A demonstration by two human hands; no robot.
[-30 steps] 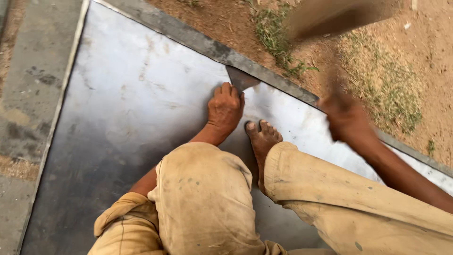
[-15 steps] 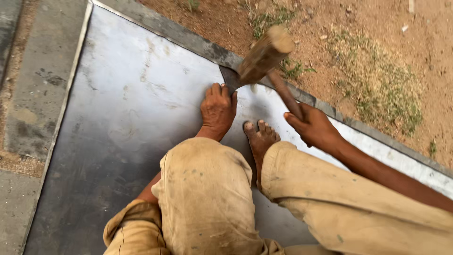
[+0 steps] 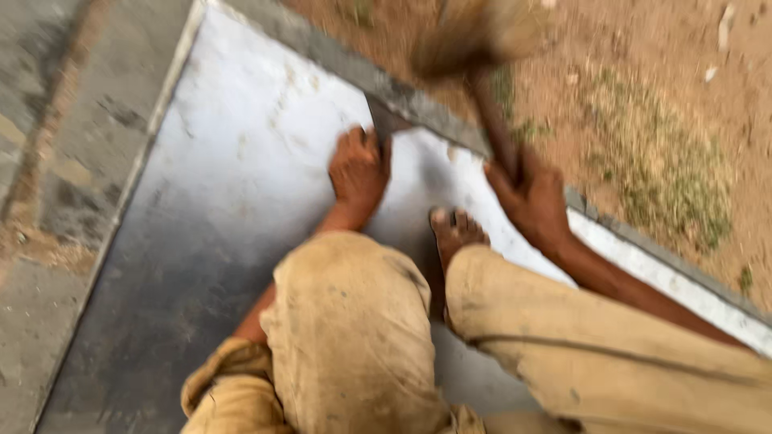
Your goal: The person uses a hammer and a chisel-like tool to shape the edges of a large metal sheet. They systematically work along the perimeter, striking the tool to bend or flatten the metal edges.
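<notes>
Grey metal sheet (image 3: 217,241) on the ground, bare foot (image 3: 455,235) and dark chisel (image 3: 384,122) on it

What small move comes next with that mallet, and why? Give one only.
Probably bring the wooden mallet down onto the dark chisel. The right hand has its grip on the handle with the blurred head raised above the sheet's edge, and the left hand pins the chisel against the metal sheet, beside the bare foot.

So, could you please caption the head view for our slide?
Right hand swings wooden mallet; left hand steadies chisel on metal sheet.
</notes>
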